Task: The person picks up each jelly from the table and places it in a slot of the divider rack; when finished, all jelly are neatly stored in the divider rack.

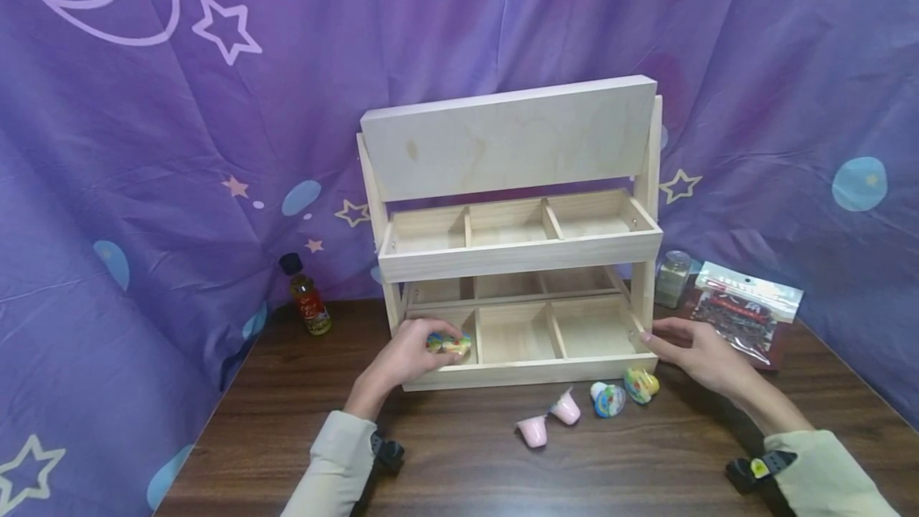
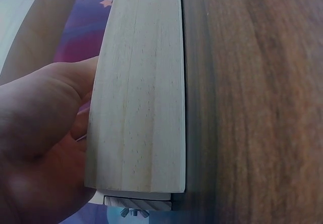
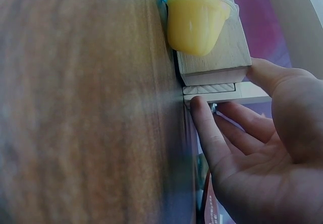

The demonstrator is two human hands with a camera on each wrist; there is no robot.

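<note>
"Where were the printed jelly cups in relation to the fingers?"

"Between the left hand's thumb and fingertips, in a narrow pinch. I made out what looked like two, side by side from left to right, at the lower tier's near left compartment. The front board hid them in the left wrist view."

"Touching the compartment floor?"

"I couldn't tell. They lay on the right side of the palm, just far of the board's top edge."

"And the long axis?"

"The cups were too covered to judge. The wooden rack's ran left to right."

"What about the right hand?"

"It held the rack's lower right corner, thumb on one side, fingers on the other, well apart from those cups. The left was clearly the nearer hand to them."

"And the loose cups?"

"On the table, near of the rack. The yellow cup lay by its right end, nearest the right hand; a blue-lidded cup was just left of it, and two pink cups farther left."
</note>
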